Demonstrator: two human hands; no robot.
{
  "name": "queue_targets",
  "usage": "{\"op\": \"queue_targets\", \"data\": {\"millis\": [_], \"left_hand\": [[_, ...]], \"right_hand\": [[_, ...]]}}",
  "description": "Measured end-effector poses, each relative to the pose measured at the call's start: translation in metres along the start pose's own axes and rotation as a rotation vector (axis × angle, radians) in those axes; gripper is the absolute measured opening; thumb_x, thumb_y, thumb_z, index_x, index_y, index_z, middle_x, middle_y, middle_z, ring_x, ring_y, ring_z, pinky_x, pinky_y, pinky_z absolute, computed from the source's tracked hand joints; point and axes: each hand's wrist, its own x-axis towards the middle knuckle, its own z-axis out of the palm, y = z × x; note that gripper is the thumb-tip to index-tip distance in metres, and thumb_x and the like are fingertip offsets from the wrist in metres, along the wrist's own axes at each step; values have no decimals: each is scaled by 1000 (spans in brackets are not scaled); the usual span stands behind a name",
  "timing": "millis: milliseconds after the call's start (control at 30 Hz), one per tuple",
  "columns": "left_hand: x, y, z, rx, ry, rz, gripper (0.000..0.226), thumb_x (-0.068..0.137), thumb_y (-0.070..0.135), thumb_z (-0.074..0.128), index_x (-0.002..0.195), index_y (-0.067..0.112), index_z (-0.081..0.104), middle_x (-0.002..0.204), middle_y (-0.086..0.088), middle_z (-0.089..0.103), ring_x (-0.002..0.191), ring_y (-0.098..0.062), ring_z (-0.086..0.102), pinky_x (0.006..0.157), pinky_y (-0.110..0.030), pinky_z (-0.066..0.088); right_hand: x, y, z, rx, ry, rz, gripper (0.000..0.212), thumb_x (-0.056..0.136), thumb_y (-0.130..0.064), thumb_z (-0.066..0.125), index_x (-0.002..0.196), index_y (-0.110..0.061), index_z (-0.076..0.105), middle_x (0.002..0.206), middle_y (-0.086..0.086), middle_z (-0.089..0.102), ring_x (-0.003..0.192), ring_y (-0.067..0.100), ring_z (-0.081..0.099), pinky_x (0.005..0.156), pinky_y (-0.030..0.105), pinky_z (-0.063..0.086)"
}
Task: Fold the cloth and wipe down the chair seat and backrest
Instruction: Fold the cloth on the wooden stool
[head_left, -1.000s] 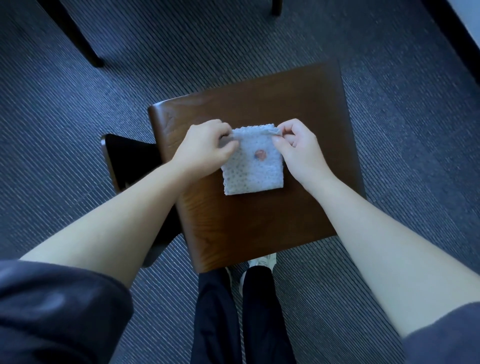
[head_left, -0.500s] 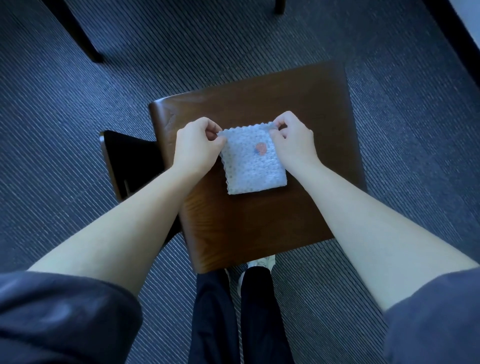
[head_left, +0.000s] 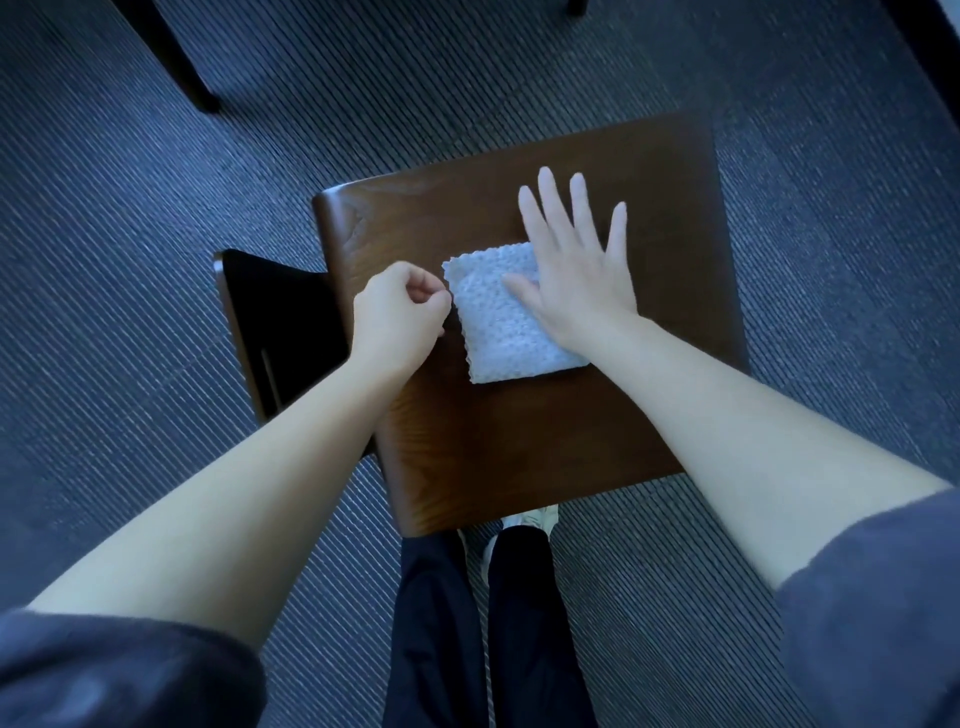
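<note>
A small white textured cloth (head_left: 498, 332), folded into a square, lies flat on the brown wooden chair seat (head_left: 519, 441). My right hand (head_left: 571, 260) presses flat on the cloth's right half, with its spread fingers reaching past the far edge onto the wood. My left hand (head_left: 400, 312) is curled into a loose fist right at the cloth's left edge, and nothing shows between its fingers. The chair's dark backrest (head_left: 280, 322) sticks out to the left of the seat, seen from above.
Striped blue-grey carpet (head_left: 805, 260) surrounds the chair. A dark furniture leg (head_left: 176, 57) stands at the top left. My legs in dark trousers (head_left: 488, 623) and a white shoe (head_left: 535, 519) are against the seat's near edge. A dark wall base (head_left: 930, 47) runs along the top right.
Both hands let go of the cloth's far corners. The cloth now lies folded with its pink spot hidden, my right hand has flattened onto it, and my left hand has drawn back beside it.
</note>
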Motion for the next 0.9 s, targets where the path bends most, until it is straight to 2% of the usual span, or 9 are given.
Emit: {"op": "queue_targets", "data": {"millis": [100, 167, 233, 333, 533, 633, 700, 800, 900], "left_hand": [[-11, -11, -3, -144, -184, -141, 8, 87, 13, 66, 92, 19, 66, 86, 4, 75, 61, -8, 68, 51, -22, 49], [-18, -15, -5, -226, -283, -186, 12, 89, 14, 67, 101, 17, 66, 91, 3, 75, 63, -10, 70, 49, -21, 48], [-22, -17, -4, -280, -324, -222, 19, 90, 15, 67, 108, 16, 64, 95, 2, 74, 63, -10, 70, 48, -20, 48], [-25, -16, -1, -288, -311, -263, 18, 91, 14, 67, 109, 14, 65, 93, 0, 71, 56, -7, 67, 46, -19, 47], [-35, -15, 6, -173, -315, -251, 14, 90, 12, 63, 103, 14, 66, 96, 2, 68, 49, -4, 63, 46, -18, 49], [-39, -17, 11, -73, -351, -242, 8, 87, 20, 68, 91, 14, 69, 76, 4, 65, 48, -6, 57, 49, -20, 48], [-40, -19, 13, -45, -323, -212, 14, 86, 26, 72, 86, 12, 71, 64, 8, 58, 49, -7, 49, 52, -22, 44], [-40, -20, 14, 37, -291, -156, 17, 86, 28, 72, 80, 13, 70, 72, 11, 61, 59, -5, 52, 55, -21, 41], [-44, -21, 11, 269, -234, -76, 15, 85, 30, 69, 80, 18, 64, 81, 8, 63, 74, -12, 60, 63, -29, 52]], "right_hand": [[6, -2, 10, -47, -64, -42, 72, 97, -62, 18, 153, -24, -8, 161, 4, -16, 147, 32, -14, 115, 63, 3], [6, -2, 14, -56, -52, -35, 71, 97, -62, 15, 153, -25, -7, 161, 5, -16, 147, 33, -14, 114, 64, 3], [7, -1, 16, -62, -61, -33, 71, 97, -62, 13, 153, -25, -8, 160, 5, -17, 146, 33, -16, 113, 65, 2], [9, -2, 16, -58, -63, -31, 71, 97, -62, 12, 153, -25, -9, 160, 6, -19, 146, 34, -17, 113, 65, 0], [9, -1, 18, -42, -64, -27, 71, 97, -62, 13, 152, -25, -11, 160, 5, -21, 146, 34, -19, 113, 65, -2], [9, -2, 18, -45, -66, -27, 71, 96, -62, 12, 152, -26, -12, 159, 5, -21, 145, 34, -20, 113, 65, -2], [9, -2, 17, -44, -68, -27, 71, 96, -62, 11, 152, -26, -12, 159, 6, -22, 145, 34, -20, 112, 65, -4], [9, -2, 17, -48, -58, -26, 70, 96, -62, 11, 152, -25, -11, 159, 6, -21, 145, 34, -20, 112, 65, -3], [8, -2, 18, -41, -54, -33, 70, 96, -62, 11, 152, -25, -10, 160, 6, -20, 146, 34, -19, 112, 65, -3]]}}
